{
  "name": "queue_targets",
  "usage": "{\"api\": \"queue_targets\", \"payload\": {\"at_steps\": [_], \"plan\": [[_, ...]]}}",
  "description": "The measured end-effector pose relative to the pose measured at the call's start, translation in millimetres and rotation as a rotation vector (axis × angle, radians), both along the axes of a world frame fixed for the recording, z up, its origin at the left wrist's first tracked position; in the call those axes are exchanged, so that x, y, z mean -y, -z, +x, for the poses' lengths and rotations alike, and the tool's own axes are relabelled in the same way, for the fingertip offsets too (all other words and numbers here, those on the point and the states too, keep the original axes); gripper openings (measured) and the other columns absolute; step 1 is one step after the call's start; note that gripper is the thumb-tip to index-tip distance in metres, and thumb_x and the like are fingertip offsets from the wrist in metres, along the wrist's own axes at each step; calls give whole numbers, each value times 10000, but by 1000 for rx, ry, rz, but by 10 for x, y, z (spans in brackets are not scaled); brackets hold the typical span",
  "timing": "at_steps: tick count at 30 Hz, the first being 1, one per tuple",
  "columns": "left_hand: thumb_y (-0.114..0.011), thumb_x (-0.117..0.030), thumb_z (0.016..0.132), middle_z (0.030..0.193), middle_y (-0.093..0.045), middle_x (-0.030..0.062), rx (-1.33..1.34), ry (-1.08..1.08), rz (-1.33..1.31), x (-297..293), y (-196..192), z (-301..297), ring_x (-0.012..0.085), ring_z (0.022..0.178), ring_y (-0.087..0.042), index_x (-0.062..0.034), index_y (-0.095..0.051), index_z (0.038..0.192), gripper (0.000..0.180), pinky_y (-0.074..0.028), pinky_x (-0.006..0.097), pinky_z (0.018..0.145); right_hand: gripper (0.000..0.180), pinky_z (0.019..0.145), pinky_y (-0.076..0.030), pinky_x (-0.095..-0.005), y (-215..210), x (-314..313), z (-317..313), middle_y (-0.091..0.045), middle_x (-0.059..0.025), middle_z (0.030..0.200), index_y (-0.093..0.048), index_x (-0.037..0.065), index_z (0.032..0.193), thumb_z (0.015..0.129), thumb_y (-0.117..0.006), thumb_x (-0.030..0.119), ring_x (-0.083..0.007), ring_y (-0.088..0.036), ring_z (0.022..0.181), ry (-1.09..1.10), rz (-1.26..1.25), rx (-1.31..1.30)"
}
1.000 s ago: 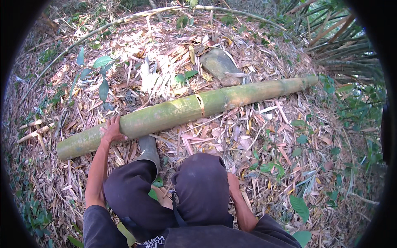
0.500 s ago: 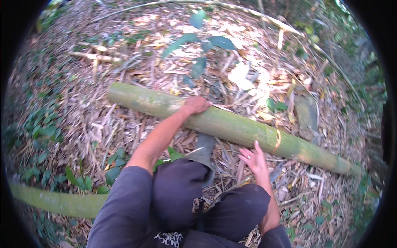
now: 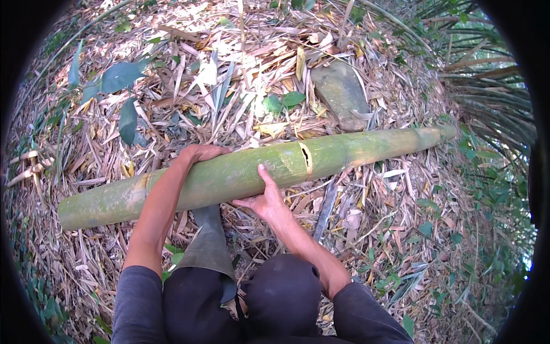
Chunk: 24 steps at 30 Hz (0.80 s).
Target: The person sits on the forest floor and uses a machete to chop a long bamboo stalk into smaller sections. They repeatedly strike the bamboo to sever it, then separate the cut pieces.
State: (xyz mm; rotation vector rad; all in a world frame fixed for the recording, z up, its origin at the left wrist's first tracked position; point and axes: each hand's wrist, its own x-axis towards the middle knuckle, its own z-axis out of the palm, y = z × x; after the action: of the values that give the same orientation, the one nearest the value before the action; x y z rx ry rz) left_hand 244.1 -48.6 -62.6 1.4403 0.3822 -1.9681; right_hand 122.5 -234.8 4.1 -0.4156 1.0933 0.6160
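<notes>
Green bamboo log [image 3: 286, 165] is laid aslant on dry leaves [image 3: 372, 223], across the front of the boot [image 3: 206, 252]; its far side is met by the left hand [image 3: 203, 152], fingertips hidden, so tightness cannot be told. Its near side is touched by the right hand [image 3: 270, 202], thumb and fingers spread wide. Steadying or shifting seems in hand; even pressure from both palms is probably called for next.
</notes>
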Motion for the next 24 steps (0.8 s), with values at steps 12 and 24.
{"api": "queue_targets", "payload": {"at_steps": [12, 24], "plan": [[-268, -694, 912, 1038, -676, 203, 531, 325, 76, -26, -711, 60, 354, 966, -649, 0, -658, 1119, 823, -457, 430, 909, 851, 1027, -261, -703, -35, -43, -276, -308, -195, 1450, -239, 106, 1448, 806, -690, 437, -422, -329, 1327, 133, 72, 236], [-554, -724, 757, 1197, -567, 212, 1479, 480, 171, -297, -1304, -867, 363, 1074, -560, -25, -504, 1289, 880, -402, 498, 941, 607, 867, -531, -438, 17, 539, -604, -570, -196, 1218, -439, -26, 1341, 884, -657, 308, -265, -599, 1060, -668, -170, 394]]}}
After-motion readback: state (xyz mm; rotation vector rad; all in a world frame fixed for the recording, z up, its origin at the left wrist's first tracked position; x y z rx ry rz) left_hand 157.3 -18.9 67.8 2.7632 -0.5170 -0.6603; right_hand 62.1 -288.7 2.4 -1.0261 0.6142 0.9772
